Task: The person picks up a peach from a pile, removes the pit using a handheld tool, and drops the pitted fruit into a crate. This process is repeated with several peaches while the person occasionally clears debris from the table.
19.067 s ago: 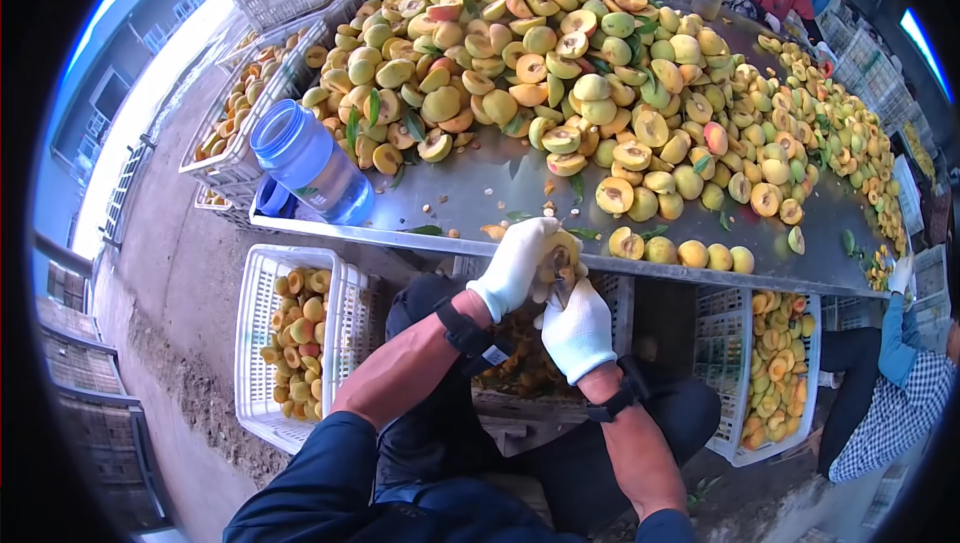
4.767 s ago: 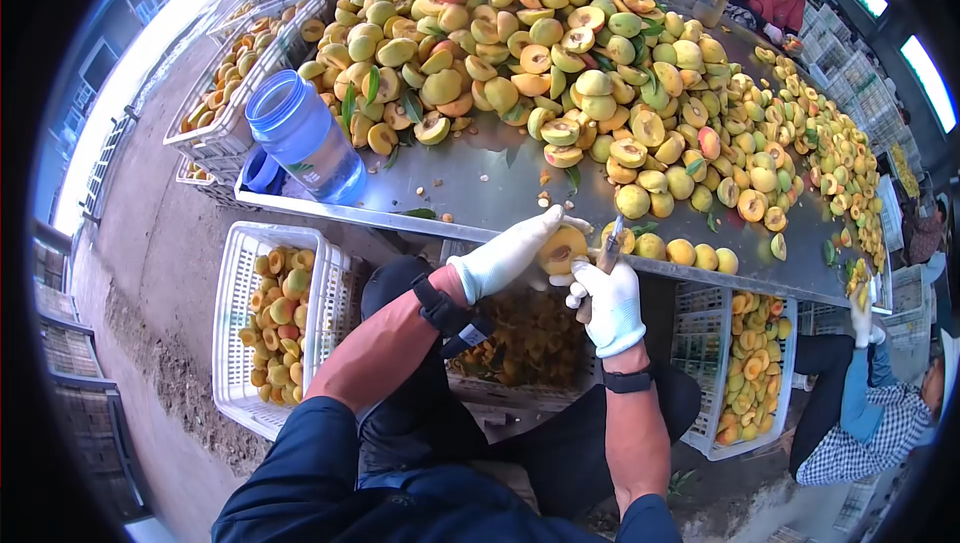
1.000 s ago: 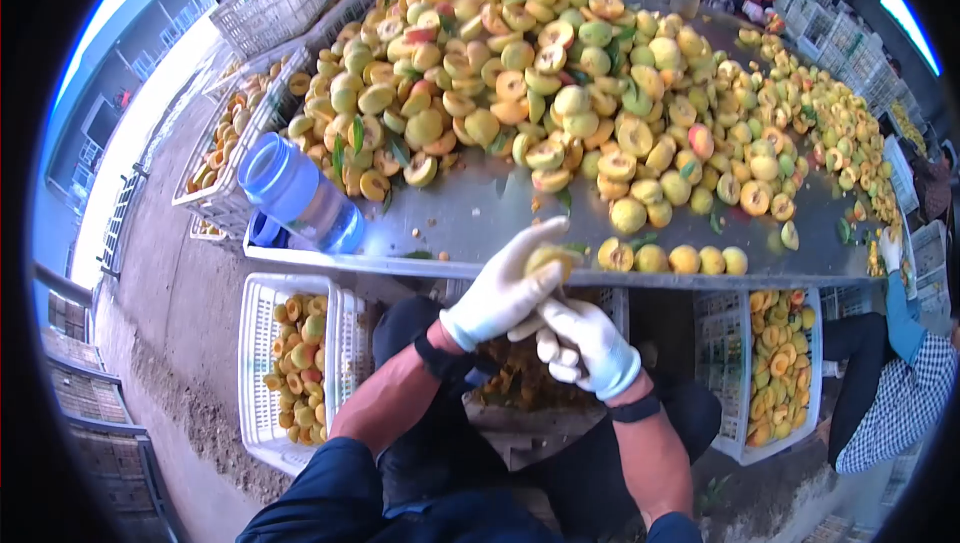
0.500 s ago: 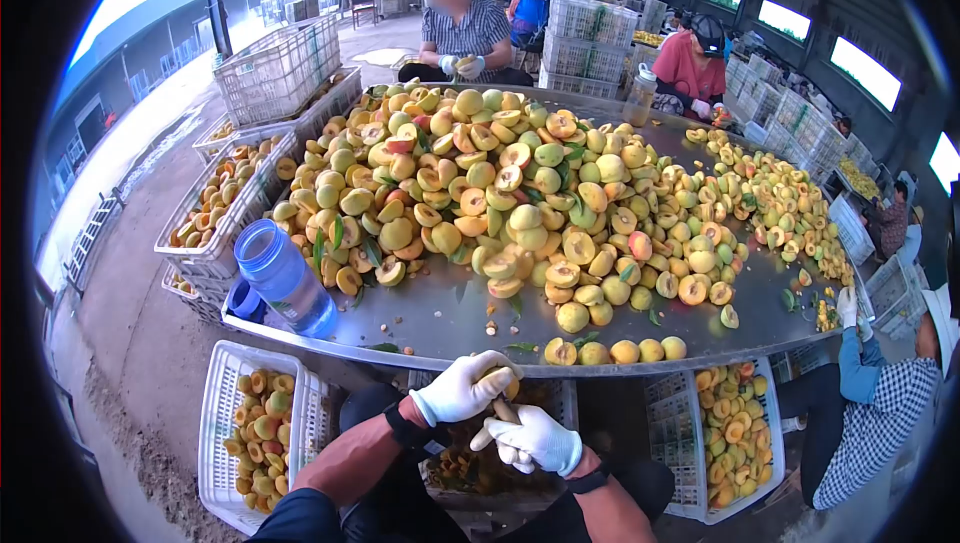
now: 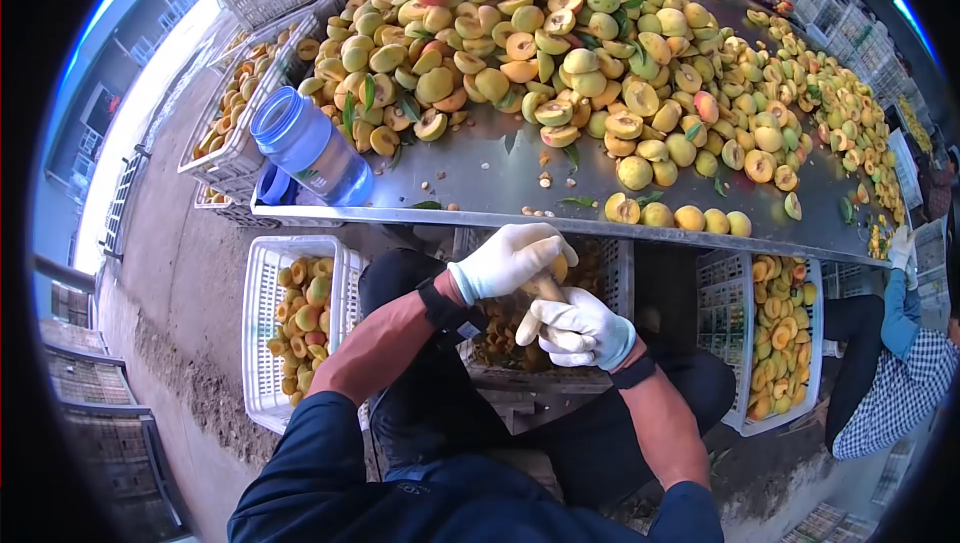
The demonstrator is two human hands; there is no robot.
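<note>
My left hand (image 5: pixel 512 261), in a white glove, is closed around a yellow peach piece (image 5: pixel 559 267), mostly hidden by the fingers. Just below and to the right, my right hand (image 5: pixel 582 331), also gloved, grips a tool with a light wooden handle (image 5: pixel 546 289). The tool's working end is hidden at the peach. Both hands are over my lap, in front of the metal table (image 5: pixel 470 168). Beneath them a crate (image 5: pixel 622 278) holds dark, scrappy fruit bits. A short row of peaches (image 5: pixel 690 219) lies along the table's front edge, beyond my right hand.
A large heap of halved and whole peaches (image 5: pixel 580 63) covers much of the table. A blue bottle (image 5: pixel 315 148) stands at its left corner. Crates of peaches flank me, left (image 5: pixel 262 343) and right (image 5: pixel 735 333). A co-worker in a checked shirt (image 5: pixel 895 393) sits at right.
The view has tilted down, so the table and heap sit higher in the picture and more of my lap shows. Both hands keep their hold, close together.
</note>
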